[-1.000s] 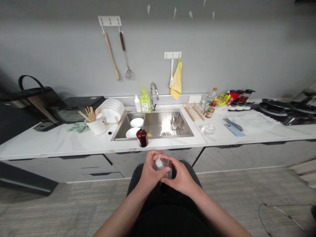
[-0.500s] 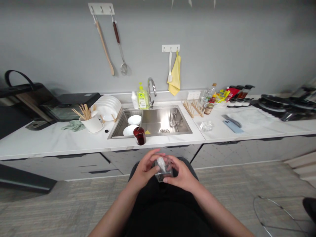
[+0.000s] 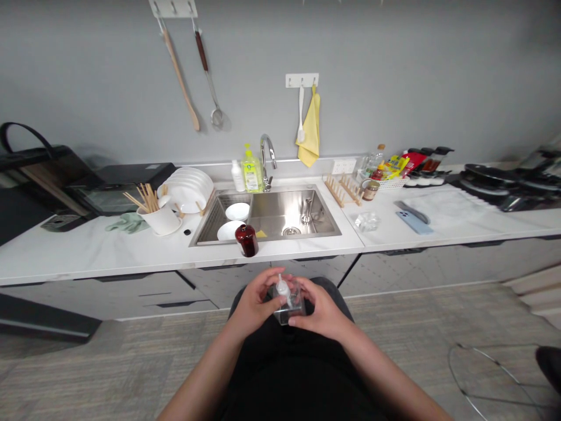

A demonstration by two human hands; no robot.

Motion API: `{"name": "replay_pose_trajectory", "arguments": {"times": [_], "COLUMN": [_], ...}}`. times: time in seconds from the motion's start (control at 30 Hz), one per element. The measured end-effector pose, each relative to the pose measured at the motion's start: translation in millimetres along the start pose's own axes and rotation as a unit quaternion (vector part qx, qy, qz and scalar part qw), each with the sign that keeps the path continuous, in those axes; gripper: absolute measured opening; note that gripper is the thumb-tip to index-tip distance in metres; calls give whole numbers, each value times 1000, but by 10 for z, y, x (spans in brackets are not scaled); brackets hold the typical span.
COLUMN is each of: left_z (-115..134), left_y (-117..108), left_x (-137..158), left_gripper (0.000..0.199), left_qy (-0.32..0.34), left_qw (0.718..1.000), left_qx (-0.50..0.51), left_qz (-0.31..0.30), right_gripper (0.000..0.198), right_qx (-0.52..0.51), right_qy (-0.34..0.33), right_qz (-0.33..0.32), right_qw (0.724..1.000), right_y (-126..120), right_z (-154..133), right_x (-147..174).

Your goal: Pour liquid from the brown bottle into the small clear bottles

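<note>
Hands meet in front of the body, below the counter [image 3: 109, 251] edge: the left hand [image 3: 254, 304] and the right hand [image 3: 322, 313] both close around a small clear bottle [image 3: 289, 304], square in shape, with a white pump top [image 3: 283, 288]. The left fingertips pinch this top, so the step looks like turning or seating the pump, and the next move would need a firm grip from the right. A glossy dark red jar [image 3: 246, 240] stands on the smooth white counter beside the steel sink [image 3: 280, 213].

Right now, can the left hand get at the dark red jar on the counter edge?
Probably not at once. The left hand and the right hand both hold the clear bottle. The dark red jar stands unblocked on the counter ahead, so the way looks free once the hand lets go.
</note>
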State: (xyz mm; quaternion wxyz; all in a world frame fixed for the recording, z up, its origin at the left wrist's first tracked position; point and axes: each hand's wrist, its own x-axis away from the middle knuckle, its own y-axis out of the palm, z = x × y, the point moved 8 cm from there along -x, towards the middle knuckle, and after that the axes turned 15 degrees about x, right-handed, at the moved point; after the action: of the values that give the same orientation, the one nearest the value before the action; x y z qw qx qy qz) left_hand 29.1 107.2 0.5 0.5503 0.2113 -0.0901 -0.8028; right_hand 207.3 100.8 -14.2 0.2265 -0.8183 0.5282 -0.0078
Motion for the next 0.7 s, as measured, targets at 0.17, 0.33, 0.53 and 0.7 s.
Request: {"name": "replay_pose_trajectory", "arguments": {"times": [0.17, 0.33, 0.53, 0.7], "left_z": [14, 91, 29, 21], "left_y": [-20, 102, -5, -63], "left_x": [-3, 38, -6, -11], "left_gripper": [59, 60, 57, 62], "left_qy": [26, 17, 11, 32], "left_qw": [998, 999, 1000, 998], "left_qx": [-55, -13, -24, -46], "left_qz": [34, -41, 7, 37], "right_gripper": [85, 87, 89, 89], "right_qx": [-4, -15, -28, -20], "right_qy": [5, -3, 10, 14], "right_qz": [-22, -7, -9, -12], "right_qw": [1000, 1000, 1000, 1000], "right_y": [56, 38, 27, 40], "right_z": [-37, 7, 60, 45], "right_x": [10, 3, 5, -16]}}
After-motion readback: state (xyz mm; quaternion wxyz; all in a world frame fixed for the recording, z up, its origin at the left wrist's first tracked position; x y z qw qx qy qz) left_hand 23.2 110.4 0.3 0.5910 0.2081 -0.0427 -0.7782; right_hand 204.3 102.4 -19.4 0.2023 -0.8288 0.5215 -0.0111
